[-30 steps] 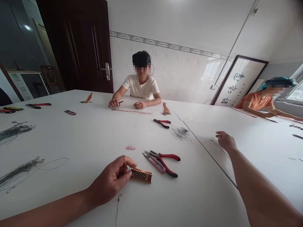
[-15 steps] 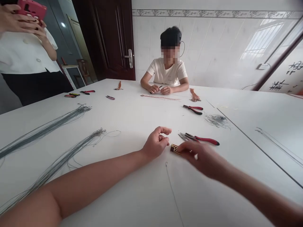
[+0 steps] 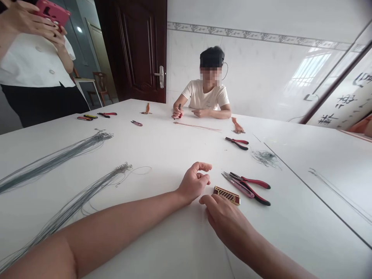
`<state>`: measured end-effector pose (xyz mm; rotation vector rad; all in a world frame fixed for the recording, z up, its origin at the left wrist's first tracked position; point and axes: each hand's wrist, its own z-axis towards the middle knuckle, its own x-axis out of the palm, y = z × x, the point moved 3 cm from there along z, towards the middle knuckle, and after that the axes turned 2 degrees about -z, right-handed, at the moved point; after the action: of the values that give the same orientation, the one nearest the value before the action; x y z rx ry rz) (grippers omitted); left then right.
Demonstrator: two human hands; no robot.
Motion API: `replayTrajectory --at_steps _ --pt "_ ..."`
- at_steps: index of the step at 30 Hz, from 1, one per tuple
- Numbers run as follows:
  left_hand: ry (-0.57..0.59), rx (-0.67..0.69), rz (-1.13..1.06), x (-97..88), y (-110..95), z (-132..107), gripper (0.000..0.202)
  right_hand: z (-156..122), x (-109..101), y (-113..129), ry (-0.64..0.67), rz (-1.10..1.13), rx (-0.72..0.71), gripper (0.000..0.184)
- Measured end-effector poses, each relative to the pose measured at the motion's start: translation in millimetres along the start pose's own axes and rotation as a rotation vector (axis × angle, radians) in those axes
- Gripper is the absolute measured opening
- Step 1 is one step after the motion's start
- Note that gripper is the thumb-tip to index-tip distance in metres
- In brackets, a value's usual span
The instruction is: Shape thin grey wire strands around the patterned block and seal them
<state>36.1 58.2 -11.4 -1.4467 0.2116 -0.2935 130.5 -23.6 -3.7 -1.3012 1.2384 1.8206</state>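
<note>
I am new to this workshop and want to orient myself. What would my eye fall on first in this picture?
At the centre, the left hand and right hand lie close together beside a small gold-patterned case on the white table, with red-handled pliers just right of it. Long grey wire bundles fan across the left, and a seated person sits opposite.

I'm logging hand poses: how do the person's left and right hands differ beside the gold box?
The left hand is loosely curled, forefinger hooked up, and sits apart from the gold box; the right hand lies flatter, palm down, against the box's near edge. The left hand is left of the box, the right hand nearer the camera. Both rest on the white table.
</note>
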Motion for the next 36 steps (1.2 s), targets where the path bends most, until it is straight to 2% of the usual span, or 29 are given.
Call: replayTrajectory --at_steps 10,14,19,25,27,31,33,36 --pt "0.019 -0.025 -0.007 1.7 -2.5 -1.1 0.024 -5.9 -27.4 -13.7 0.03 0.164 0.118 0.012" --pt "0.021 -0.035 -0.01 1.8 -3.4 -1.6 0.023 -9.6 -18.7 -9.3 0.054 0.139 0.108 0.016" --pt "0.019 -0.039 -0.012 1.2 -0.9 -1.2 0.021 -9.3 0.1 -2.9 -0.001 0.064 -0.004 0.029" --pt "0.016 -0.011 -0.011 0.2 -1.0 -3.4 0.019 -2.2 10.0 -6.9 -0.091 0.097 -0.059 0.025" --pt "0.029 0.001 -0.016 1.2 -2.2 -6.4 0.02 -0.1 6.2 -13.4 -0.144 0.232 -0.019 0.021" --pt "0.177 0.076 -0.042 7.8 -6.9 -16.1 0.028 2.1 -3.9 -29.9 -0.238 0.798 0.141 0.007" --pt "0.223 0.136 -0.02 9.8 -10.6 -21.0 0.03 2.8 -7.6 -33.7 -0.24 0.968 0.189 0.012" --pt "0.208 0.198 0.034 9.0 -15.7 -25.3 0.029 3.0 -11.8 -35.1 -0.234 1.068 0.256 0.022"
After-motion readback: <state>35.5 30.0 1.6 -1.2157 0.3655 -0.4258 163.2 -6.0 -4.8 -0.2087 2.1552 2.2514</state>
